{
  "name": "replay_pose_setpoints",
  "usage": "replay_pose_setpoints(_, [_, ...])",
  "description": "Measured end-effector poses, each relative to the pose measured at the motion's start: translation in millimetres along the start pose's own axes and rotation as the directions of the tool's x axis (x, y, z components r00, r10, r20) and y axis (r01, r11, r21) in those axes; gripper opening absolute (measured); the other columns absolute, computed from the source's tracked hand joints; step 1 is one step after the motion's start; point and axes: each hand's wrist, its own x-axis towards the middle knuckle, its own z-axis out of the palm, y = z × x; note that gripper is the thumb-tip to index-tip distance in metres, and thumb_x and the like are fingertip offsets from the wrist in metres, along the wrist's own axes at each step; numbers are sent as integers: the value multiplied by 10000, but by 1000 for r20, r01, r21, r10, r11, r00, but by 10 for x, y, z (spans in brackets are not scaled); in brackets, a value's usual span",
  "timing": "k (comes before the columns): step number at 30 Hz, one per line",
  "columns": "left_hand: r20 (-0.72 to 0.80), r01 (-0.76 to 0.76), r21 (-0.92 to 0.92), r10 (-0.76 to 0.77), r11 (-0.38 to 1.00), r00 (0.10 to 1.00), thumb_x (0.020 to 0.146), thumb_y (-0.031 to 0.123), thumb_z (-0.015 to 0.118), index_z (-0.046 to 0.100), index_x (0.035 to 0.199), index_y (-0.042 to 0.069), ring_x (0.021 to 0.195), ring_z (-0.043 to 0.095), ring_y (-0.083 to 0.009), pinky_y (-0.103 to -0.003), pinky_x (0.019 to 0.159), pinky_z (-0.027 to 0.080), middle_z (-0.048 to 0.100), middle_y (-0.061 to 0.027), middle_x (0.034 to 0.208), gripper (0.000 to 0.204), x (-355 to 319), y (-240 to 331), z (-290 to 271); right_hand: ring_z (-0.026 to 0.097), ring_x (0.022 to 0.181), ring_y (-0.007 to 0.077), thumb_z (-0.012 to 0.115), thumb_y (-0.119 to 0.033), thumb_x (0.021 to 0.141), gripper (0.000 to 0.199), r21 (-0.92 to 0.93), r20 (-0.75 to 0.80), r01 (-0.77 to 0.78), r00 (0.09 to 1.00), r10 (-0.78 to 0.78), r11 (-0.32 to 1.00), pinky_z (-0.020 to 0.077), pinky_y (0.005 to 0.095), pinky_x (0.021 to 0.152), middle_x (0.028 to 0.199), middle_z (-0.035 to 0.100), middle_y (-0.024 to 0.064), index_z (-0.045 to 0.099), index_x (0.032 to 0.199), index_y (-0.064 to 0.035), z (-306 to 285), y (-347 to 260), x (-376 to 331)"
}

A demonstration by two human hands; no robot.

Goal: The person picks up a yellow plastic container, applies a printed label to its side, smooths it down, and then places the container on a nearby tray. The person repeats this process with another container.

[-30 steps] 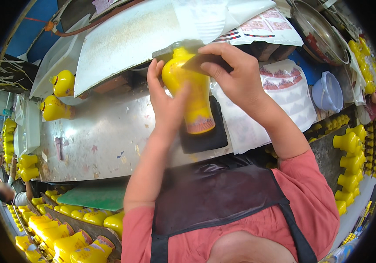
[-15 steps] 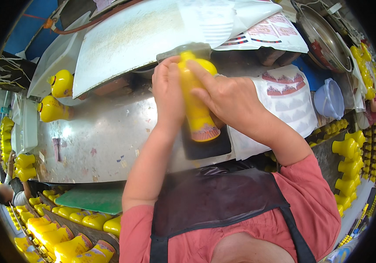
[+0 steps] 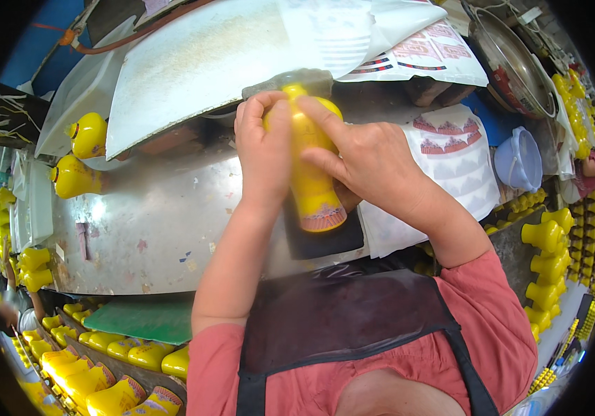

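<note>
A glossy yellow vase [image 3: 315,184] lies before me, its narrow neck away from me and its wide foot toward me. A pink and blue patterned band [image 3: 323,219] rings the foot. My left hand [image 3: 262,149] is closed on the vase's left shoulder, fingers bent near the neck. From the right, my right hand [image 3: 374,159] grips it, with thumb and forefinger along the upper face and the other fingers hidden behind. Under the foot is a black pad [image 3: 325,246]. Decal sheets [image 3: 443,177] with printed crown-like bands lie beside my right forearm.
Two yellow vases [image 3: 79,175] lie at the metal table's [image 3: 151,229] left side. A pale board [image 3: 193,62] spans the back. At right stand a lilac bucket [image 3: 518,161] and a large metal pan [image 3: 509,62]. Rows of yellow vases [image 3: 96,381] fill racks lower left, near a green board [image 3: 134,319].
The vase's foot has shifted slightly toward me. Both hands stay on the vase, with small movements of the fingers; the left hand is a little farther left.
</note>
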Motion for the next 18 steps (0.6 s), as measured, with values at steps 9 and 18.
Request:
replay_pose_setpoints(9, [46,-240,232,235,943,971,1003,310,569,613,1253,7,1187,555,-329,-437,1061,421,599,-173,1259,395,-208,10,-13,678,578,332,674,-448,942,629,-24,30,-23,999,24,999,535,454,544,646,667,114,519,1477,-156,-22,-42,23])
replay_pose_setpoints(18, [76,-200,-80,206,977,976,1121,310,432,467,1453,12,1203,554,-187,-318,1051,447,550,-117,1347,447,-270,-163,-61,743,796,309,667,-326,956,499,261,174,-277,956,237,925,578,418,707,893,706,256,601,1432,-192,-108,73,91])
